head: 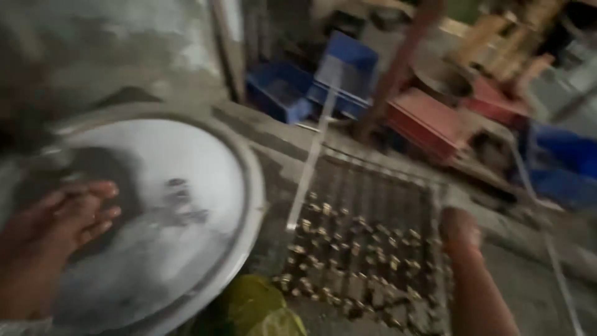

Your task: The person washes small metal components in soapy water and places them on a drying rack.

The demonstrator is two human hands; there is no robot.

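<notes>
Floor point(522, 286): grey concrete, dusty; carries everything listed here.
Round pan point(186, 162): large shallow metal basin, pale inside with a dark smear, lying at the left of the view; blurred.
Wire rack point(367, 242): dark rectangular metal grid lying flat, just right of the round pan; many small brass-coloured pieces point(348, 249) sit in rows across it, too blurred to tell their kind.
Blue crates point(323, 84): plastic, stacked behind the round pan and rack, against the far clutter.
Red trays point(429, 121): flat, piled right of the blue crates, with wooden pieces beyond.
Pale rod point(314, 146): thin, slanting from the blue crates down to the wire rack's left edge.
Left hand point(59, 227): palm down over the left part of the round pan, fingers point(99, 211) straight and slightly spread, holding nothing; whether it touches the pan cannot be told.
Right hand point(460, 227): at the right edge of the wire rack, fingers curled under and hidden; whether they grip the rack frame cannot be told.
Yellow-green bag point(261, 308): crumpled, at the bottom edge between pan and rack.
</notes>
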